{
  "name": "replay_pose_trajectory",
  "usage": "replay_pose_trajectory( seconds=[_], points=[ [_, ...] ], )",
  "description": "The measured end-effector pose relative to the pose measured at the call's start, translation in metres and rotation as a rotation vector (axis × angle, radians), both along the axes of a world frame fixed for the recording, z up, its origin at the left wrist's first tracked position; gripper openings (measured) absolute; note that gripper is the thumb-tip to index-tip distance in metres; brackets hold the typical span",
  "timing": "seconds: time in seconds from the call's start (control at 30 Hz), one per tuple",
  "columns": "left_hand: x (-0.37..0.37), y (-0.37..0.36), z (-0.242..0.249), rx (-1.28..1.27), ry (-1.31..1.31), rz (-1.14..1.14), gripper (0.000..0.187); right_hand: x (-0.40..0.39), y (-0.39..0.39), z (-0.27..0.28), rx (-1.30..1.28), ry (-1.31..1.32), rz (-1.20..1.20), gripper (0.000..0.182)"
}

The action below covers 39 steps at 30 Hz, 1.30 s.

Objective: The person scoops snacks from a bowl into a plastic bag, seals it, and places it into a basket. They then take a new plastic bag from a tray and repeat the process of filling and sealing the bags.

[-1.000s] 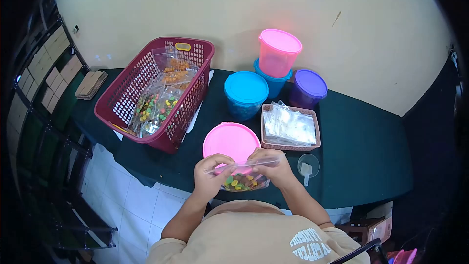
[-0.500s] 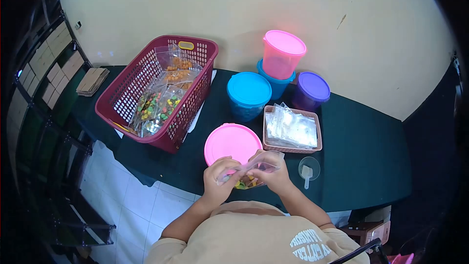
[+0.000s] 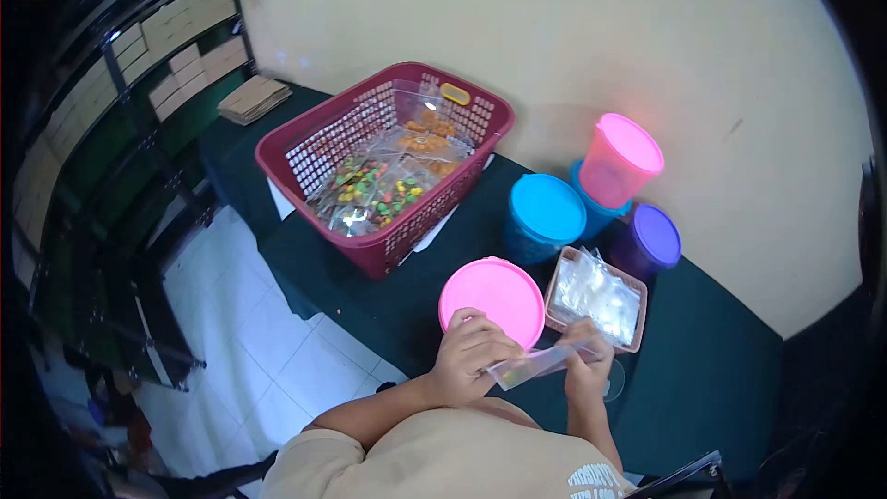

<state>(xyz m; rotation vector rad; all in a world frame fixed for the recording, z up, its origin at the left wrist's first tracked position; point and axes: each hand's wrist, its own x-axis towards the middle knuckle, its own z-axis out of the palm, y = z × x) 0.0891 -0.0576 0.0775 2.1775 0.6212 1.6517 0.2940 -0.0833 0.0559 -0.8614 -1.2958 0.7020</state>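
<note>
A clear plastic zip bag (image 3: 529, 369) is stretched between my hands at the front of the table, with a little yellow-green colour showing through it. My left hand (image 3: 473, 359) is closed on its left end, and my right hand (image 3: 588, 365) pinches the other end, the fingers bent over the edge. Just behind my left hand stands a tub with a pink lid (image 3: 492, 300). Close behind my right hand is a pale pink tray (image 3: 632, 348) holding a pile of flat clear bags (image 3: 599, 296). A small round clear dish (image 3: 615, 381) is partly hidden by my right hand.
A maroon basket (image 3: 370, 252) at left holds filled bags of colourful and orange pieces (image 3: 388, 187). Behind the tray stand a blue tub (image 3: 547, 212), a pink tub (image 3: 621, 162) stacked on another blue one, and a purple tub (image 3: 652, 238). Brown paper packs (image 3: 253, 99) lie at the far left.
My view has swung left, so the table things appear further right. My hands have drawn apart, pulling the bag's edge straight and tilting it; its colourful contents show less.
</note>
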Motion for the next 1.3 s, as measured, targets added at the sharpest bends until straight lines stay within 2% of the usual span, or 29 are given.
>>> replay_pose_trajectory(
  seconds=[0.1,0.17,0.2,0.33,0.4,0.43,0.5,0.53,0.57,0.63,0.67,0.73,0.77,0.83,0.87,0.9,0.97,1.0,1.03,1.1,1.17,1.2,1.3],
  points=[
    [0.002,0.000,-0.007,-0.037,-0.025,-0.022,0.018,0.013,-0.002,0.002,0.031,-0.074,-0.003,0.014],
    [0.001,0.000,-0.008,-0.112,-0.092,-0.019,0.013,0.020,-0.002,0.008,-0.027,-0.012,0.028,0.012],
    [0.002,-0.001,-0.005,-0.101,-0.093,-0.040,0.023,0.022,-0.001,0.013,-0.001,-0.054,-0.008,0.012],
    [-0.002,-0.006,0.001,-0.093,-0.102,0.005,0.023,0.033,0.001,0.024,0.038,-0.114,0.004,0.012],
    [-0.004,-0.008,0.004,-0.082,-0.106,-0.022,0.004,0.042,0.003,0.019,0.002,-0.046,0.071,0.016],
    [-0.002,-0.012,0.003,-0.082,-0.110,-0.010,0.004,0.041,0.004,0.018,0.001,-0.050,0.083,0.016],
    [0.001,-0.022,-0.003,-0.528,-0.560,-0.129,0.005,0.033,0.003,0.016,-0.173,0.333,0.128,0.030],
    [-0.001,-0.018,-0.004,-0.452,-0.596,-0.076,0.005,0.021,0.001,0.016,-0.229,0.269,0.179,0.041],
    [-0.002,-0.018,-0.003,-0.497,-0.707,-0.142,0.006,0.010,0.000,0.016,-0.278,0.205,0.230,0.052],
    [0.001,-0.022,0.003,-0.638,-0.821,-0.142,0.009,0.008,-0.004,0.002,-0.271,-0.313,0.438,0.065],
    [-0.002,-0.021,0.002,-0.633,-0.818,-0.138,0.009,0.006,-0.005,-0.006,-0.266,-0.310,0.442,0.065],
    [-0.010,-0.015,-0.003,-0.745,-0.703,-0.077,0.018,0.000,-0.006,-0.023,-0.737,-0.271,0.784,0.064],
    [-0.015,-0.014,0.001,-0.732,-0.700,-0.071,0.018,0.002,-0.002,-0.032,-0.725,-0.273,0.792,0.064],
    [-0.025,-0.013,0.009,-0.668,-0.741,-0.046,0.036,0.018,0.008,-0.043,-0.513,0.188,0.463,0.045],
    [-0.037,-0.013,0.006,-0.723,-0.646,-0.011,0.048,0.028,0.017,-0.036,-0.518,0.542,0.333,0.037],
    [-0.042,-0.013,0.003,-0.798,-0.651,0.048,0.047,0.038,0.025,-0.029,-0.508,0.894,0.192,0.029],
    [-0.051,-0.011,-0.003,-0.958,-0.544,-0.007,0.048,0.052,0.037,-0.030,-0.409,0.958,-0.002,0.026],
    [-0.050,-0.007,-0.011,-1.032,-0.494,-0.109,0.048,0.046,0.033,-0.032,-0.423,0.873,0.022,0.025],
    [-0.048,-0.004,-0.017,-1.107,-0.442,-0.212,0.048,0.039,0.021,-0.032,-0.491,0.801,0.255,0.022],
    [-0.038,-0.002,-0.015,-1.156,-0.367,-0.295,0.052,0.019,0.011,-0.040,-0.459,0.617,0.409,0.021],
    [-0.030,0.001,-0.013,-1.318,-0.222,-0.417,0.057,-0.010,0.017,-0.032,-0.489,0.734,0.106,0.024],
    [-0.027,0.007,-0.023,-1.392,-0.272,-0.456,0.057,-0.009,0.019,-0.037,-0.483,0.670,0.245,0.026],
    [-0.031,0.017,-0.009,-1.351,-0.197,-0.403,0.055,-0.035,0.021,-0.045,-0.514,0.426,0.324,0.033]
  ],
)
